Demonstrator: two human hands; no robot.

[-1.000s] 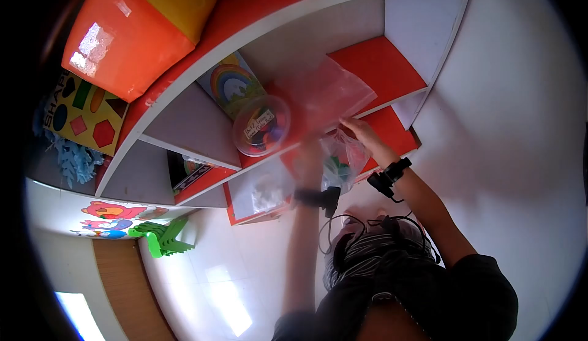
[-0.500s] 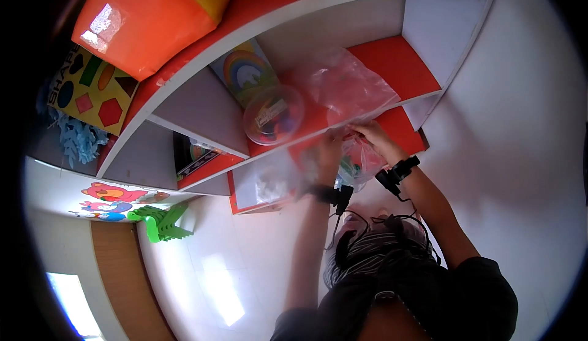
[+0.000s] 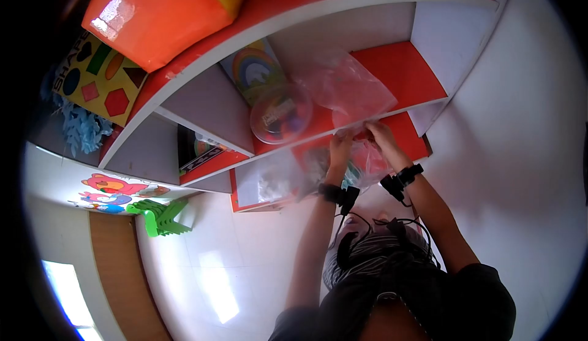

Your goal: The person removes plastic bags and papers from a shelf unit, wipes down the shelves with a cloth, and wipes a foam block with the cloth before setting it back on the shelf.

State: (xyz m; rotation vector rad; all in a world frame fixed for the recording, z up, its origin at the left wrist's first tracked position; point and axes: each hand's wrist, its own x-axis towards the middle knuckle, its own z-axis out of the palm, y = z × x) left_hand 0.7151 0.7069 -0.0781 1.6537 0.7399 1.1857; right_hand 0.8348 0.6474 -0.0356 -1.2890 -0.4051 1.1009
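A clear plastic bag (image 3: 367,160) with green and red items inside hangs below my hands, in front of the lower red shelf. My left hand (image 3: 340,148) is closed on its top edge. Close beside it, my right hand (image 3: 381,134) pinches the bag's other side. Another clear bag (image 3: 361,90) lies flat on the red shelf just beyond my hands. To its left stands a round clear tub (image 3: 280,114) with colourful pieces and a label. Black straps with cables are around both wrists.
The curved shelf unit (image 3: 294,25) bears an orange and yellow box (image 3: 165,19) on top. A rainbow book (image 3: 252,68) leans behind the tub. A shapes board (image 3: 101,83), a white-filled bag (image 3: 275,178) and green stacked chairs (image 3: 160,216) are to the left.
My left hand has come up beside my right hand and now grips the bag's top. The bag has shifted slightly right, and the view has turned a little.
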